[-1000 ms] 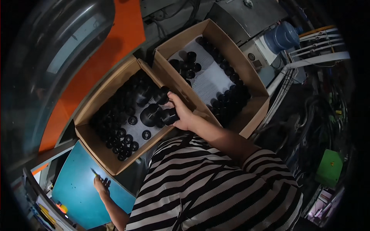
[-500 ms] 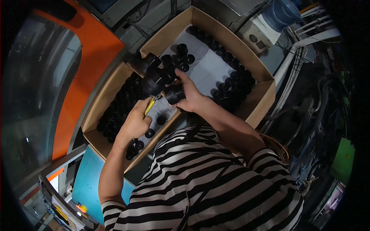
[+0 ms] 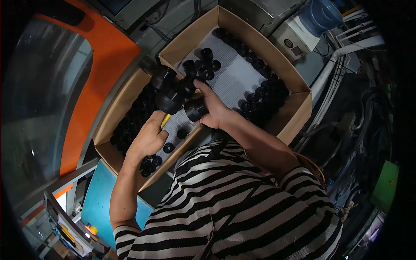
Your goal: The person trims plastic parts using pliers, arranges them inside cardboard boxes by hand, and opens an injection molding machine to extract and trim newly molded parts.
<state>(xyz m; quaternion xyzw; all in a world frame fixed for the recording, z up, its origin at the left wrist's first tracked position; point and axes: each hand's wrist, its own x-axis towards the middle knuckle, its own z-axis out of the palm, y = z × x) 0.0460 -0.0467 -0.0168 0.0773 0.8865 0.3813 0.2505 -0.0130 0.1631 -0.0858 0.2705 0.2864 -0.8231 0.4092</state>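
My right hand [image 3: 216, 107] is wrapped round a joined cluster of thick black ribbed plastic pieces [image 3: 170, 101], held up above the cardboard boxes. Closed on the handle of yellow-handled nippers [image 3: 165, 120], my left hand [image 3: 148, 138] is just below the cluster. The nippers' jaws are hidden behind the nearest black piece. Beneath, many loose black pieces [image 3: 149, 166] fill the left side of the near cardboard box [image 3: 102, 138]. More black pieces [image 3: 260, 93] line the edges of the far cardboard box [image 3: 253, 34], over a pale ribbed liner [image 3: 232, 69].
An orange machine door [image 3: 115, 52] with a window stands at left. Below it lies a blue-green surface [image 3: 102, 203]. A blue water bottle [image 3: 318, 17] sits at upper right, near white pipes [image 3: 327, 78]. A green panel [image 3: 385, 186] hangs at far right.
The nippers have moved up behind the black cluster, so their jaws no longer show. The cluster has turned and shifted slightly left in my right hand.
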